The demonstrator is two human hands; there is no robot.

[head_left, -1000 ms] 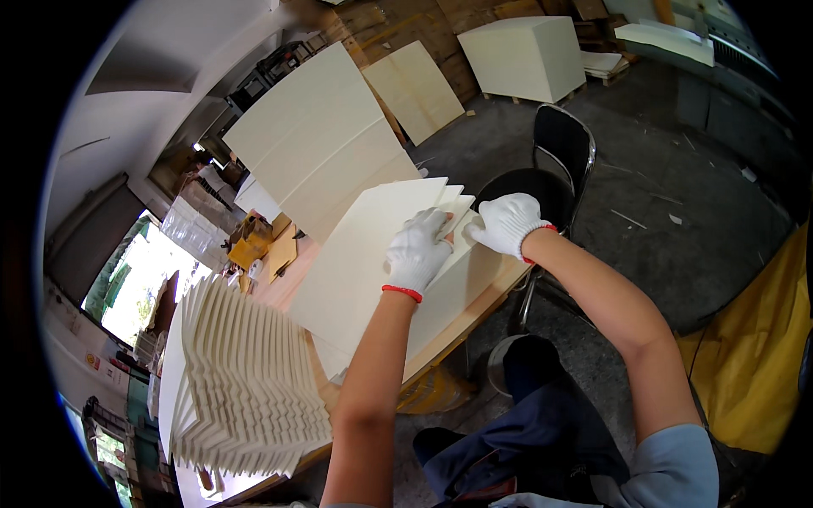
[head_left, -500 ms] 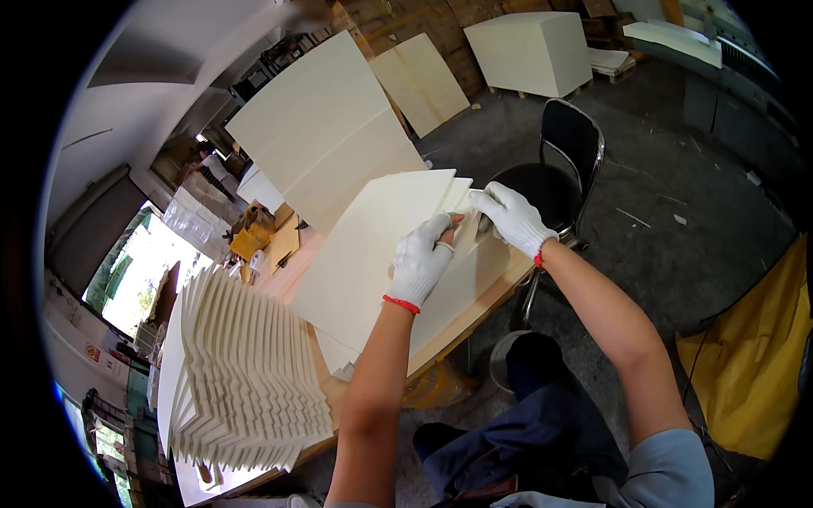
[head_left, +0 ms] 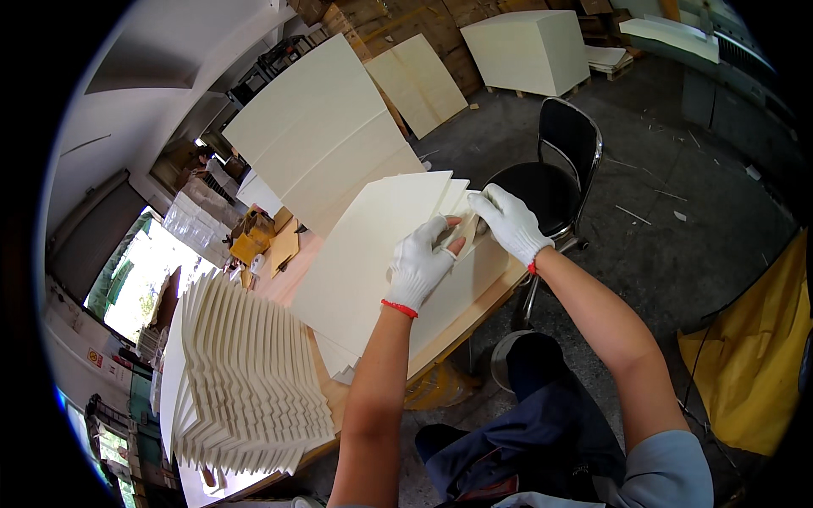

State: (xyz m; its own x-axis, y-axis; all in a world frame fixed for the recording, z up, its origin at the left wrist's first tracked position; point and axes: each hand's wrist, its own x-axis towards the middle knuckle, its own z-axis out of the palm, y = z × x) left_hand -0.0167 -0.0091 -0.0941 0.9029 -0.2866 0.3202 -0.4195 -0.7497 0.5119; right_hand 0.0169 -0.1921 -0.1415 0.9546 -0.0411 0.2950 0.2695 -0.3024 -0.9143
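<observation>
On the table in front of me, large white board sheets (head_left: 364, 245) lie in a loosely fanned stack. My left hand (head_left: 421, 264), in a white knitted glove with bare fingertips showing, rests over the top sheet. Its fingers are curled at the slitted right-hand edge. My right hand (head_left: 508, 222), gloved with a red cuff, pinches the same edge near the far corner. The two hands are close together, and their fingers hide exactly what part of the edge each grips. Left of them stands a thick pile of folded white sheets (head_left: 246, 372) with zigzag edges.
A large white panel (head_left: 326, 135) stands upright beyond the table. Right of the table is a black chair (head_left: 569, 140); farther back sits a white stack (head_left: 525, 55) on a pallet. Yellow cloth (head_left: 745, 364) hangs at the right. Another person (head_left: 218, 176) is far left.
My hands stay at the sheet's edge with only slight finger movement. The whole view has shifted a little; the sheets look otherwise unchanged.
</observation>
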